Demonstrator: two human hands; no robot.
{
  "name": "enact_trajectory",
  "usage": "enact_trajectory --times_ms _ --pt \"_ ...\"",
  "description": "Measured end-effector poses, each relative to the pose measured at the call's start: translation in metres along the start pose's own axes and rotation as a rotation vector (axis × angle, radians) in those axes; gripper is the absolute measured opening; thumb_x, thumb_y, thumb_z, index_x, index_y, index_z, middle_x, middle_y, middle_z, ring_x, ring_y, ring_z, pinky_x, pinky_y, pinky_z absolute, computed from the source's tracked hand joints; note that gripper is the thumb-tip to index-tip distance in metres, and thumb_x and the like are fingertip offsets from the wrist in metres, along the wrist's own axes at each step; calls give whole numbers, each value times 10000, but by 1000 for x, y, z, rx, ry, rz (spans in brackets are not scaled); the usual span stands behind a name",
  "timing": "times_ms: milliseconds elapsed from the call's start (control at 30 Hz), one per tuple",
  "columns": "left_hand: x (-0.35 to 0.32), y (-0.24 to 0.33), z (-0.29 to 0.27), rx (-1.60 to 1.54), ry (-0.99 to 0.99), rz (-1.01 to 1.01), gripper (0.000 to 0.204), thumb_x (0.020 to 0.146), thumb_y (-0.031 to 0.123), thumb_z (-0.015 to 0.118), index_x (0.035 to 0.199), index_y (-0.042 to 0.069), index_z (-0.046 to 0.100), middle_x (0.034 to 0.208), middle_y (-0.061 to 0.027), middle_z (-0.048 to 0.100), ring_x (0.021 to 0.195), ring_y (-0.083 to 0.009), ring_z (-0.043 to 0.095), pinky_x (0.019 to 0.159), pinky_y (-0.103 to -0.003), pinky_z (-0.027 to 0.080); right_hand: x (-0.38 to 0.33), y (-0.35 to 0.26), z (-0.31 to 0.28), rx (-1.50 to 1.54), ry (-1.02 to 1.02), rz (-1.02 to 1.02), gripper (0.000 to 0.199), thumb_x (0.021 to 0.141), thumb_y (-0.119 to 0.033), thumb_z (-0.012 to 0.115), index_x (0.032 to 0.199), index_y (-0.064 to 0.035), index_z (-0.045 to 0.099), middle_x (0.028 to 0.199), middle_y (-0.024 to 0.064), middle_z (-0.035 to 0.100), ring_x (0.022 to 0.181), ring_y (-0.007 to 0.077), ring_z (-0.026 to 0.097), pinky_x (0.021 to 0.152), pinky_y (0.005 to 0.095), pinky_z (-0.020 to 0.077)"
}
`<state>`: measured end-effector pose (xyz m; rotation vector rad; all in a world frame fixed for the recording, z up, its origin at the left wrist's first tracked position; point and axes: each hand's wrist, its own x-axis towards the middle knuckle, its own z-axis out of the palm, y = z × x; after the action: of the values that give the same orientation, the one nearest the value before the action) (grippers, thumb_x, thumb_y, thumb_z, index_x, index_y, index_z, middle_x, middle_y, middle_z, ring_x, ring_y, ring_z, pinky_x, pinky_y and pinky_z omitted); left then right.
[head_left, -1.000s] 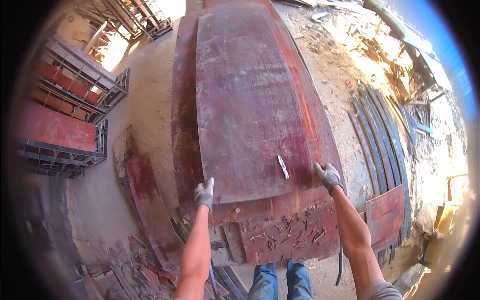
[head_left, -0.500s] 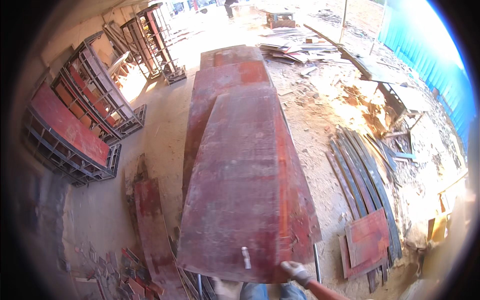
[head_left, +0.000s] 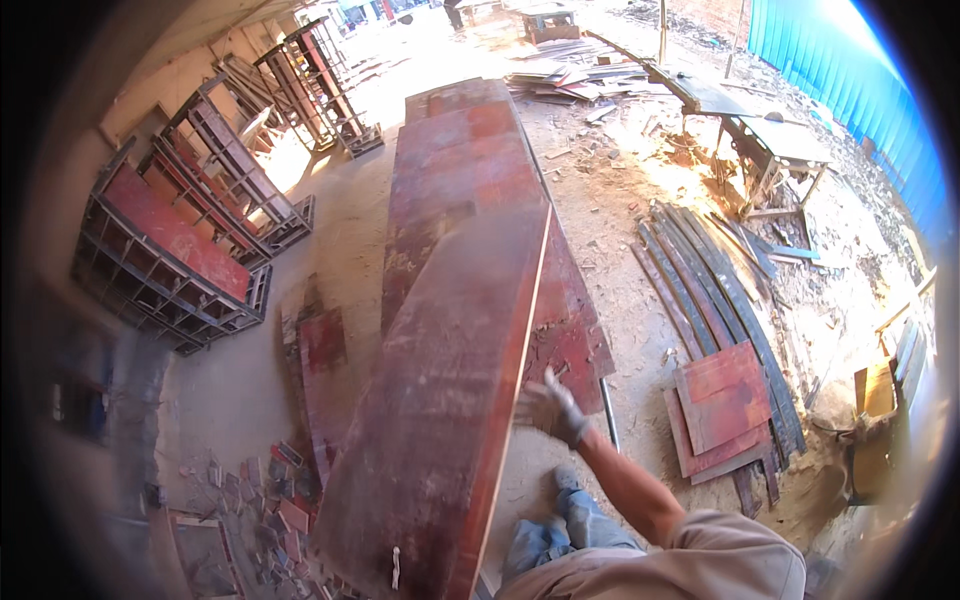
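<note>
A long reddish-brown plywood board (head_left: pixel 430 410) slants across the front of a stack of similar boards (head_left: pixel 450 160), its near end shifted left and its pale right edge tilted up. My right hand (head_left: pixel 552 408), in a light work glove, is beside that edge with fingers spread and thumb raised. The palm seems turned to the board, but whether it touches is hard to tell. A small white strip (head_left: pixel 396 568) shows on the board's near end. My left hand is out of sight. Beneath, a redder board (head_left: pixel 572 340) sticks out on the right.
Metal-framed panels (head_left: pixel 170 240) lean along the left wall. Wood offcuts (head_left: pixel 285 500) litter the floor at the lower left. To the right lie dark planks (head_left: pixel 710 280) and small red panels (head_left: pixel 725 395). Farther right stand a work table (head_left: pixel 765 145) and a blue corrugated fence (head_left: pixel 850 80).
The top board's near end has swung left and its right edge has lifted. My right hand has left the near edge for the board's right side. The blurred left hand has gone from view.
</note>
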<state>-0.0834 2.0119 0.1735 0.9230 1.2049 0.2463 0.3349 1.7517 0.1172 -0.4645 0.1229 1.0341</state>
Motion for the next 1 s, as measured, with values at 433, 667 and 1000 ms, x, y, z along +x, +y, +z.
enact_trajectory --times_ms 433,667,1000 --pt "-156 13 -305 873 449 225 546 1041 540 616 1173 14 685 1109 -173 722 1011 -247 683 866 -474 515 -263 256 0 -83 360 23 177 957 -97 755 1098 10 763 1054 63 789 980 198 762 905 334 618" --pt "-190 36 -378 1127 463 351 554 1048 532 603 1066 -8 723 992 -178 750 910 -228 703 777 -465 527 -538 352 -17 328 683 29 198 1011 -121 683 1167 -1 703 1119 127 754 1127 309 714 1092 479 541" --pt "-191 -30 -87 1300 -139 887 619 1080 484 572 771 -47 649 608 -140 514 608 -177 523 603 -491 416 -820 429 -55 590 982 -762 274 934 -253 784 1133 -87 695 1097 108 743 1049 334 713 1030 562 560"
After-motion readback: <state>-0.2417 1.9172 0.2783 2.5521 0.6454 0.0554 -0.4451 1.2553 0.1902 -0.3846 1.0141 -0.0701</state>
